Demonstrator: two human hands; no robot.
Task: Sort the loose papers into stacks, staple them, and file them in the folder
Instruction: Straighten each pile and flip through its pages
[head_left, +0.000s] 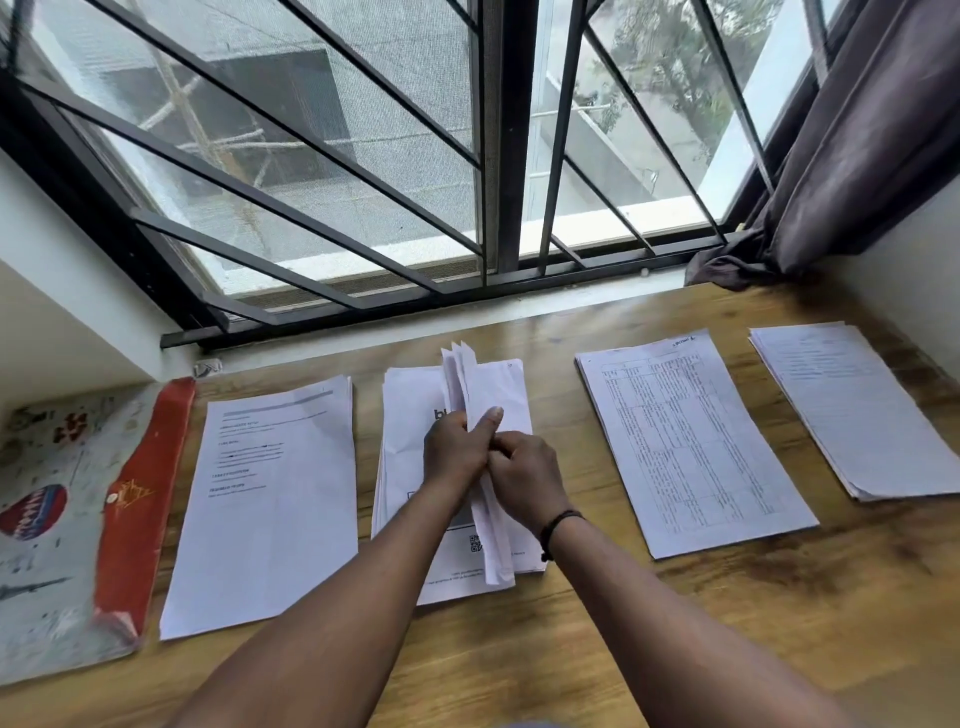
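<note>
Four stacks of white paper lie in a row on the wooden table. The left stack (270, 499) shows printed text. The middle stack (410, 467) lies under my hands. A stack with a table grid (691, 441) and a far-right stack (857, 410) follow. Above the middle stack I hold a bundle of sheets (480, 395) on edge. My left hand (457, 447) grips it from the left, thumb up along the paper. My right hand (524, 478) clasps it from the right. A patterned folder with a red flap (140, 499) lies at the far left.
The wooden table (597, 649) runs up to a barred window (488, 156) at the back. A dark curtain (857, 156) hangs at the back right, touching the table corner. White walls flank both sides. A small crumpled scrap (208, 368) lies near the sill at left.
</note>
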